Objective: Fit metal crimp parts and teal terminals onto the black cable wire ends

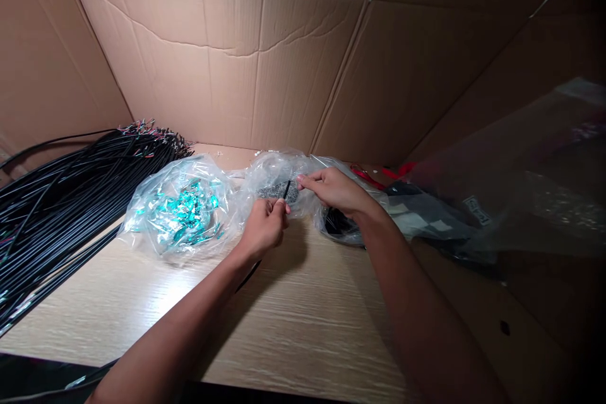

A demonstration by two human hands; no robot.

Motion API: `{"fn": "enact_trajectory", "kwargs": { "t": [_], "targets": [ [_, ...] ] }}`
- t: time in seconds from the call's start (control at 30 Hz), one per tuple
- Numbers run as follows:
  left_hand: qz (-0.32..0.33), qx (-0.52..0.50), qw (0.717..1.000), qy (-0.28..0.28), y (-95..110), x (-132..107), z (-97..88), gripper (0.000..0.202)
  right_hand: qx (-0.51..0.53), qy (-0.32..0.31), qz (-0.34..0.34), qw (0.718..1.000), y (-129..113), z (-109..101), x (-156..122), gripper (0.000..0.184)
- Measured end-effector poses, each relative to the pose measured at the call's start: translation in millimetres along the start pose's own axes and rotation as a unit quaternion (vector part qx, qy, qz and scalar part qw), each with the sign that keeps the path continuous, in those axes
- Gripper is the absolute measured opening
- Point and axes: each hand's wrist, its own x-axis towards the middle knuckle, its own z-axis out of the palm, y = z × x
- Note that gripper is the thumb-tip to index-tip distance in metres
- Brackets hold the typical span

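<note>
My left hand is closed in a pinch on a thin black cable, whose end sticks up above my fingers while the rest runs back under my forearm. My right hand is closed just to the right of the cable tip, fingertips pinched together over a clear plastic bag holding small dark metal parts. What the right fingers hold is too small to make out. Both hands hover above a light wooden tabletop.
A large bundle of black cables with stripped coloured ends lies at the left. A clear bag of teal parts sits left of my hands. More plastic bags and a red item lie at the right. Cardboard walls surround the table.
</note>
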Motion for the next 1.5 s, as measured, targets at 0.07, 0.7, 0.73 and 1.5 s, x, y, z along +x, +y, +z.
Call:
{"fn": "enact_trajectory", "kwargs": {
  "t": [0.07,0.7,0.73,1.5],
  "targets": [
    [-0.037,-0.039,0.998,-0.030,6,-3,1.6,0.031,0.032,-0.026,0.011,0.999,0,1,0,0.077],
    [0.174,0.549,0.813,0.086,-13,-2,-2.8,0.037,0.079,-0.079,0.069,0.991,-12,1,-8,0.076],
    [0.169,0.571,0.799,0.084,-12,-3,-2.1,0.037,0.080,-0.078,0.069,0.991,-13,1,-9,0.073],
    [0.222,0.415,0.879,0.077,-15,0,-4.9,0.032,-0.003,-0.049,0.008,0.999,-13,-6,-14,0.070]
  ]
}}
